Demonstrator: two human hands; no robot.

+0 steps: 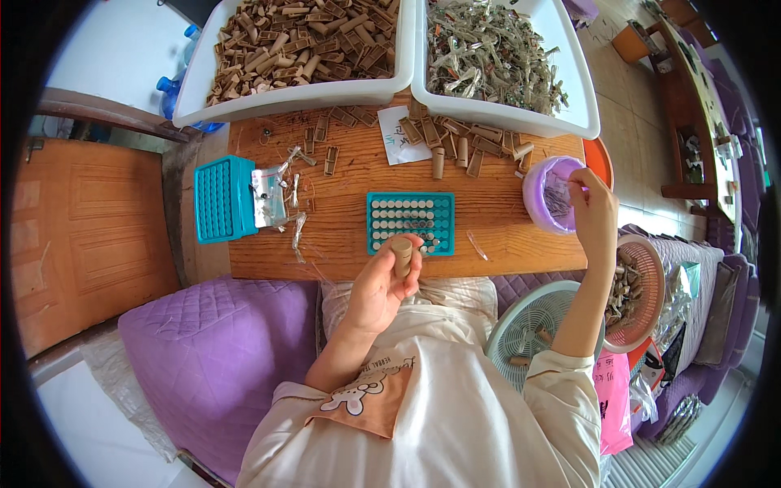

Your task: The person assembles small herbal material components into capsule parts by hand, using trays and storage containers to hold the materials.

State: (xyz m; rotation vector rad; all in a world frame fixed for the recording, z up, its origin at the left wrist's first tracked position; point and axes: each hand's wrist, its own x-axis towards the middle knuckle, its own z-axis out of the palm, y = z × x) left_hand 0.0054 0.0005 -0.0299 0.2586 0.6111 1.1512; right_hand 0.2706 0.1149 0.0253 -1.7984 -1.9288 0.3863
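Observation:
My left hand (pixel 376 291) is closed round a small brown cylindrical casing (pixel 402 254), held upright just in front of the table's near edge. Behind it on the table lies a teal tray (pixel 443 213) with rows of round silvery button cells; my fingers overlap its near edge from this angle. Over at the right, my right hand (pixel 596 210) reaches over the rim of a purple bowl (pixel 533 193) that holds thin metal pieces. Its thumb and fingertips are pinched together above them; whatever is between them is too small to make out.
White bins of brown casings (pixel 305 49) and of clear wired parts (pixel 488 61) line the back. Loose casings (pixel 476 146) lie before them. At left are a teal stack of trays (pixel 224 199) and wired pieces (pixel 297 199). Baskets (pixel 512 321) sit at my right.

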